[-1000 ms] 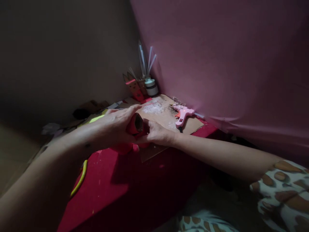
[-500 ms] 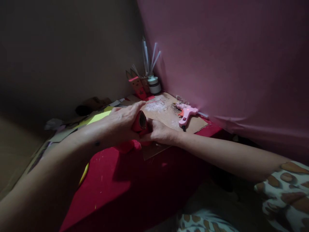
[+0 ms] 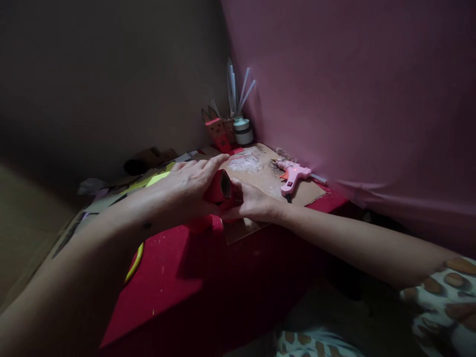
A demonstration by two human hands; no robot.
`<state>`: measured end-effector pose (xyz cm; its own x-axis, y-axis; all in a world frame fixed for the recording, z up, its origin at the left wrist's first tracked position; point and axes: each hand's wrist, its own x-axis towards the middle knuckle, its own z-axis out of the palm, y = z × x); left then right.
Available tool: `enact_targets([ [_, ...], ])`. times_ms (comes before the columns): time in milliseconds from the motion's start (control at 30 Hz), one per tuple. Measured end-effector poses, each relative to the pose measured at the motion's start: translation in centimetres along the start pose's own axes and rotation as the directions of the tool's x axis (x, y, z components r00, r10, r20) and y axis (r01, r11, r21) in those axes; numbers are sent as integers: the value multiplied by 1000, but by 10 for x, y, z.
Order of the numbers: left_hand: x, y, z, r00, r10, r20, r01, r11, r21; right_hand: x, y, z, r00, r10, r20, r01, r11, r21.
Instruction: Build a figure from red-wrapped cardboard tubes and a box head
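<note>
Between my two hands is a red-covered cardboard tube (image 3: 219, 188), its hollow brown end facing me. My left hand (image 3: 189, 186) wraps over its left side, the thumb side on top and the other fingers hidden behind. From the right, my right hand (image 3: 253, 201) grips the lower part of the red piece, fingers curled around it. Below the left hand, another red rounded shape (image 3: 199, 224) shows, partly covered; whether it joins the tube I cannot tell. A piece of cardboard (image 3: 241, 229) lies beneath the hands.
A pink glue gun (image 3: 293, 174) lies on the cardboard sheet at right. Behind stand a rabbit-faced cardboard figure (image 3: 218, 135), a white jar (image 3: 243, 131) and glue sticks (image 3: 246, 89). Yellow paper (image 3: 158, 178) and a yellow handle (image 3: 134, 263) are at left, on the red table (image 3: 159, 292).
The whole view has shifted slightly, so everything sits a little further right. Both hands keep their hold on the red tube, which shows slightly more of its side.
</note>
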<state>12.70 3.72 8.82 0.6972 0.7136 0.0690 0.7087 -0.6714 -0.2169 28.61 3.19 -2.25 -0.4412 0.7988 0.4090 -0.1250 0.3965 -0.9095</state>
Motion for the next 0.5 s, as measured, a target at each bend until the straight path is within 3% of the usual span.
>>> enact_targets([
  [133, 3, -2, 3, 999, 20, 30, -19, 999, -33, -7, -3, 1, 991, -23, -135, 13, 997, -76],
  [333, 9, 11, -2, 998, -23, 52, 26, 998, -60, -29, -7, 1, 920, -227, -321, 102, 927, -362],
  [500, 9, 16, -3, 994, -43, 96, 42, 999, 14, -28, -8, 0, 907, -392, -156, 266, 819, -509],
])
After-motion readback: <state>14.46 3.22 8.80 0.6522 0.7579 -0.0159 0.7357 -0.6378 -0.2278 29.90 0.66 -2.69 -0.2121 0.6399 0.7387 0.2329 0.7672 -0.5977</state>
